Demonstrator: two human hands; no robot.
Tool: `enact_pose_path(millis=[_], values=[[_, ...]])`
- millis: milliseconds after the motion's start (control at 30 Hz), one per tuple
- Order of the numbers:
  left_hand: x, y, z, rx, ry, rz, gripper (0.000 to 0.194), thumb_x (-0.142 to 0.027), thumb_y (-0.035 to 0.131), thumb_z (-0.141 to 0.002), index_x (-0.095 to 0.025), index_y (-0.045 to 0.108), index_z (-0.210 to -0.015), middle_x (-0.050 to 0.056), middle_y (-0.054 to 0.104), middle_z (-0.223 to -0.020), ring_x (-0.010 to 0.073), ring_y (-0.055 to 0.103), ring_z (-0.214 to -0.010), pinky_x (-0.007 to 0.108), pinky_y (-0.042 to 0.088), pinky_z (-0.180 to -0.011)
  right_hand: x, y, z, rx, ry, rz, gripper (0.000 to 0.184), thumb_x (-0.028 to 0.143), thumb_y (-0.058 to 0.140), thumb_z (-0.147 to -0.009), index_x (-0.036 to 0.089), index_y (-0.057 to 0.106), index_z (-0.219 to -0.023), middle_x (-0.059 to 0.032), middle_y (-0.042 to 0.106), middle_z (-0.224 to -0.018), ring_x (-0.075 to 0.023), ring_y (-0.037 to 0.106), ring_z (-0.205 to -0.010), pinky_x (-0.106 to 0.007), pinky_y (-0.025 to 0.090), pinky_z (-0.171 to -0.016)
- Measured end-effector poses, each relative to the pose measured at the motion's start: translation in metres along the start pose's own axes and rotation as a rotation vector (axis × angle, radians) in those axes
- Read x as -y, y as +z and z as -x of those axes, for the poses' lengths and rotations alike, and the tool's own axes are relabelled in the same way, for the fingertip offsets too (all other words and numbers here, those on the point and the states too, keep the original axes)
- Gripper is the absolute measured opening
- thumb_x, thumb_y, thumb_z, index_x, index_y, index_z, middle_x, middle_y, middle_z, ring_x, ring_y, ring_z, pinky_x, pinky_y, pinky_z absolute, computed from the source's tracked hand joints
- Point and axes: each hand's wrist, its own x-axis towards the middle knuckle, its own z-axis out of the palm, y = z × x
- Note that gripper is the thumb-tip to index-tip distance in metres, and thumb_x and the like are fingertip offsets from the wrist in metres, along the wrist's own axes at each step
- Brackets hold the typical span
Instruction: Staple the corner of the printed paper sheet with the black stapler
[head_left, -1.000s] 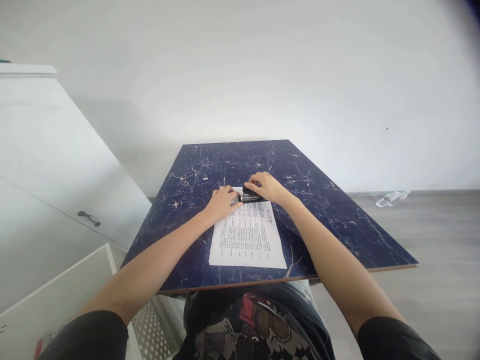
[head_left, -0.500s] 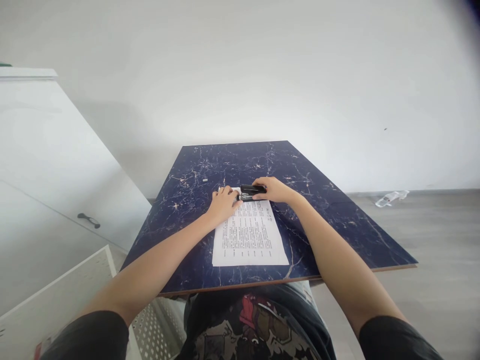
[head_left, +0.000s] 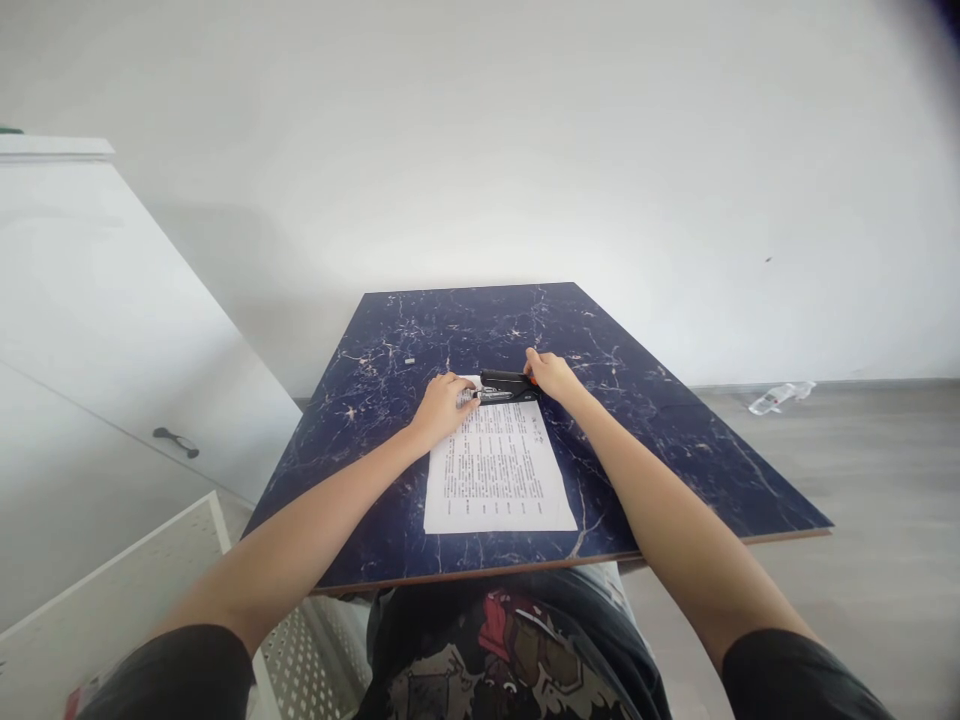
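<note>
A black stapler (head_left: 504, 391) lies across the far end of a stack of printed paper (head_left: 491, 475), its upper arm raised apart from its base and metal showing between. My left hand (head_left: 444, 405) rests over the paper's far left corner, thumb and forefinger pinched at the stapler's left end. At the opposite end, my right hand (head_left: 552, 375) has its fingers bent together on the stapler's rear, beside a small orange part. Its fingertips are partly hidden.
The paper lies on a dark blue marbled table (head_left: 645, 450). A small pale piece (head_left: 409, 361) sits further back on the left. A white cabinet (head_left: 112, 330) and a perforated white panel (head_left: 120, 590) stand at left. Clear plastic (head_left: 781, 397) lies on the floor at right.
My right hand has slid right and slightly back, from around the stapler's middle to its rear end, uncovering more of it. The left hand and paper have hardly moved.
</note>
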Motion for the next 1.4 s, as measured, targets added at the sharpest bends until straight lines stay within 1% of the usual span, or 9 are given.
enact_pose_path(millis=[133,167,300,367,567,700,833,1067,1400], values=[[0.001,0.001,0.000,0.000,0.002,-0.002,0.025,-0.034,0.065,-0.093,-0.019,0.072,-0.112,0.010,0.068,-0.109,0.0279,0.061,-0.109,0.047,0.046,-0.102,0.005,0.005,0.007,-0.009,-0.040,0.026,0.061,0.047,0.025,-0.104,0.020,0.069,-0.072,-0.0097,0.069,-0.079,-0.0245,0.064,-0.080,-0.032,0.046,-0.079],[0.001,0.002,0.000,0.005,-0.004,-0.005,0.026,-0.035,0.065,-0.093,-0.019,0.072,-0.113,0.010,0.068,-0.110,0.0279,0.061,-0.109,0.048,0.046,-0.101,0.007,0.006,0.009,-0.023,-0.104,0.028,0.060,0.045,0.023,-0.104,0.020,0.070,-0.077,-0.0096,0.069,-0.083,-0.0247,0.064,-0.084,-0.033,0.046,-0.082],[0.000,0.001,0.000,0.008,-0.015,-0.018,0.025,-0.034,0.066,-0.093,-0.020,0.071,-0.114,0.009,0.068,-0.111,0.0279,0.061,-0.110,0.048,0.046,-0.101,0.018,0.007,0.019,-0.093,-0.487,0.076,0.050,0.043,0.024,-0.107,0.021,0.069,-0.106,-0.0096,0.066,-0.108,-0.0249,0.058,-0.106,-0.037,0.043,-0.098],[-0.001,0.001,0.000,0.013,-0.014,-0.031,0.025,-0.034,0.066,-0.093,-0.020,0.071,-0.114,0.009,0.068,-0.112,0.0280,0.061,-0.109,0.048,0.046,-0.102,0.023,0.009,0.023,-0.084,-0.562,0.078,0.050,0.046,0.023,-0.108,0.022,0.066,-0.115,-0.0102,0.063,-0.115,-0.0250,0.056,-0.109,-0.038,0.042,-0.101],[-0.003,0.001,0.000,0.011,-0.012,-0.038,0.025,-0.033,0.067,-0.092,-0.020,0.071,-0.113,0.010,0.068,-0.112,0.0287,0.061,-0.110,0.050,0.046,-0.104,0.023,0.019,0.024,0.004,-0.527,0.054,0.055,0.054,0.021,-0.109,0.023,0.066,-0.114,-0.0079,0.064,-0.110,-0.0231,0.056,-0.105,-0.034,0.043,-0.095],[-0.001,0.001,0.000,0.014,0.018,0.085,0.025,-0.029,0.069,-0.091,-0.019,0.070,-0.114,0.010,0.069,-0.113,0.0266,0.063,-0.110,0.045,0.048,-0.103,0.020,0.021,0.021,0.006,-0.523,0.062,0.057,0.056,0.022,-0.109,0.023,0.068,-0.105,-0.0054,0.064,-0.101,-0.0213,0.058,-0.098,-0.032,0.043,-0.090],[0.003,0.001,-0.002,0.014,0.006,0.174,0.026,-0.025,0.070,-0.089,-0.019,0.070,-0.115,0.008,0.071,-0.114,0.0249,0.066,-0.109,0.042,0.050,-0.102,0.020,0.021,0.021,0.017,-0.485,0.054,0.057,0.055,0.021,-0.109,0.024,0.068,-0.103,-0.0046,0.066,-0.101,-0.0203,0.060,-0.097,-0.031,0.043,-0.090],[0.006,0.002,-0.004,0.017,0.017,0.174,0.023,-0.024,0.070,-0.089,-0.019,0.071,-0.111,0.009,0.072,-0.112,0.0258,0.067,-0.109,0.044,0.051,-0.102,0.018,0.023,0.018,0.019,-0.453,-0.016,0.057,0.055,0.024,-0.108,0.022,0.070,-0.104,-0.0058,0.070,-0.106,-0.0208,0.062,-0.100,-0.030,0.043,-0.091],[0.006,0.003,-0.004,0.018,0.017,0.164,0.020,-0.023,0.069,-0.089,-0.018,0.072,-0.109,0.010,0.072,-0.110,0.0278,0.067,-0.107,0.044,0.050,-0.100,0.008,0.028,0.011,0.015,-0.486,-0.171,0.060,0.063,0.027,-0.105,0.025,0.071,-0.091,-0.0030,0.074,-0.097,-0.0231,0.065,-0.090,-0.034,0.045,-0.085]])
